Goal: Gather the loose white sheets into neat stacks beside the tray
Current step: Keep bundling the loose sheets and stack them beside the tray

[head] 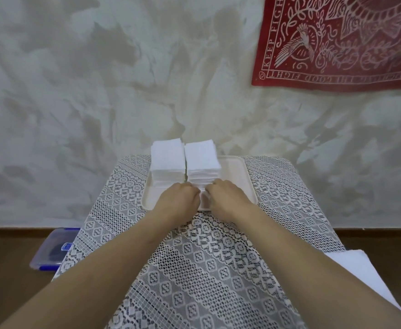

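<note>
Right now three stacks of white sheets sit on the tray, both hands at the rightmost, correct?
No, two, not three: the head view shows a left stack and right stack on the tray, left hand and right hand at the right one.

Both bare forearms stretch forward and converge, backs of the hands up. The bare left hand point(179, 198) and bare right hand point(228, 199) sit side by side, close together, with fingers curled down and inward. The fingertips are hidden, so whether they grip anything cannot be told.
</note>
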{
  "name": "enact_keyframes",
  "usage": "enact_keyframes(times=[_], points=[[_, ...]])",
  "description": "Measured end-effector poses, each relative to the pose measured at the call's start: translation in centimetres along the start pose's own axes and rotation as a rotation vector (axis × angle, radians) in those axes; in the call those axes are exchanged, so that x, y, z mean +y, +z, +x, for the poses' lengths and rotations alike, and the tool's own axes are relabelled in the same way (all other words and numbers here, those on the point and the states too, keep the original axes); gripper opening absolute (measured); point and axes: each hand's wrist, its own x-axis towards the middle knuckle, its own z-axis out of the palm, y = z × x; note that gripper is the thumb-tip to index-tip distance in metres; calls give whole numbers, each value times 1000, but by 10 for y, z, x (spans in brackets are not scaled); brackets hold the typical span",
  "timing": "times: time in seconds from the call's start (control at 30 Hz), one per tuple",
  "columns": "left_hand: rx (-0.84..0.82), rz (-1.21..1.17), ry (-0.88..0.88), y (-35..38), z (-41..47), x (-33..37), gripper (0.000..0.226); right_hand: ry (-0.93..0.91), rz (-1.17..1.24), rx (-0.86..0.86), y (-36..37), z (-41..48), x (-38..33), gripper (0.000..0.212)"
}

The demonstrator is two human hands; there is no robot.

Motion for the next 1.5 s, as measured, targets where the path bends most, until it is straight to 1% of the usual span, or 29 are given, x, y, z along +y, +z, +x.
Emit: enact_keyframes(times=[0.17,0.27,0.43,0.47,0.5,0.57,0.6,0.73,0.93,1.13,1.33,1.5], points=[[21,27,17,3,19,-7,36,-3,10,45,4,18,4,36],[24,41,35,3,23,-7,36,3,0,55,5,24,5,36],[-7,48,2,0,19,-5,35,12,4,23,6,20,5,35],[-31,57,-9,-2,14,-3,38,13,8,17,5,16,4,36],[-67,69,-25,-5,8,0,47,13,15,14,3,9,3,37],[-135,105,-39,-14,-8,5,66,9,39,24,-4,-6,-1,44],[-154,131,-40,-19,-15,7,71,5,41,29,-9,-15,-4,49],[-175,193,-38,-41,-47,23,78,-4,-14,2,-26,-55,-12,58],[-131,171,20,-55,-107,75,85,-11,-122,71,-47,-129,-4,57],[-94,158,126,-49,-143,155,86,49,-150,202,-67,-219,37,55],[-125,125,207,-24,-154,226,81,87,-182,178,-55,-287,77,53],[-167,114,181,5,-150,243,74,132,-181,102,-30,-300,94,38]])
